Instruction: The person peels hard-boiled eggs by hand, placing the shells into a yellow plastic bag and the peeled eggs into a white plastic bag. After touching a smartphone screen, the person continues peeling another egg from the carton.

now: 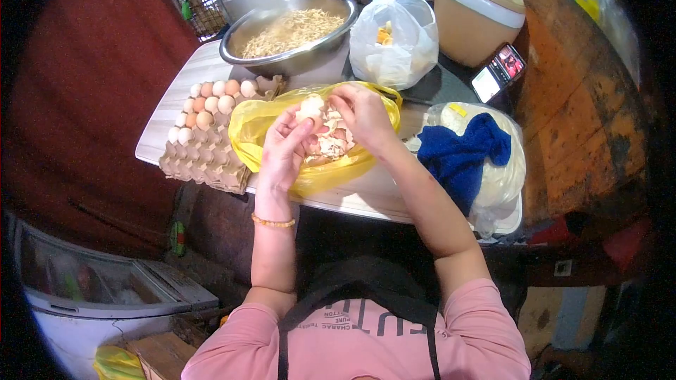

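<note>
My left hand (285, 142) is closed around a pale egg (310, 106), holding it above an open yellow plastic bag (246, 130). Just to the right of the egg, my right hand (364, 116) has its fingers pinched together; what is between them is hidden or too small to name. Broken eggshells (334, 142) lie in the bag below both hands. On the left, an egg carton (211, 157) carries several white and brown eggs (204, 120) in its rear part, while its front cups show bare.
A large steel bowl (345, 17) of light brown strips stands at the back. Beside it are a white plastic bag (394, 56), a beige lidded container (479, 17) and a propped phone (498, 72). A blue cloth (461, 158) lies over a clear bag at the table's right end.
</note>
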Action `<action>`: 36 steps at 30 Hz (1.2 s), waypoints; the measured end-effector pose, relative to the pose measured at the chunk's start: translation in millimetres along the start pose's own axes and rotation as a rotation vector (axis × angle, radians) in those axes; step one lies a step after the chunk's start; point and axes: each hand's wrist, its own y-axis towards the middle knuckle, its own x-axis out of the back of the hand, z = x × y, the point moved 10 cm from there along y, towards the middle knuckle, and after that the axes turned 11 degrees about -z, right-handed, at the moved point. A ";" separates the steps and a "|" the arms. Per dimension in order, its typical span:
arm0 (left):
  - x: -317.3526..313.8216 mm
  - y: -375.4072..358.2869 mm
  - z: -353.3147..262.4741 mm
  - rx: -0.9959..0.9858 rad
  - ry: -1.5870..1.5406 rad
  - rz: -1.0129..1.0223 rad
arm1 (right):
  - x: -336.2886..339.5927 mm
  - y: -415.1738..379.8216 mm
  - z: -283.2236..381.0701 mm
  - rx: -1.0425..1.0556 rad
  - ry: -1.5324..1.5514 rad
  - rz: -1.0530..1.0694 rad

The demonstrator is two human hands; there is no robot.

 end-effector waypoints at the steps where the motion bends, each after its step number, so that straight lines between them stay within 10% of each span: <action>1: -1.1 0.4 -3.8 -0.022 0.007 -0.017 | -0.9 0.1 4.8 0.019 0.023 0.022; 22: 1.6 1.8 -9.8 -0.308 0.377 -0.285 | -3.4 -11.7 17.6 -0.035 0.048 -0.073; 36: -2.2 7.4 0.8 -0.156 0.232 -0.226 | 3.6 -6.5 16.5 -0.121 0.160 -0.091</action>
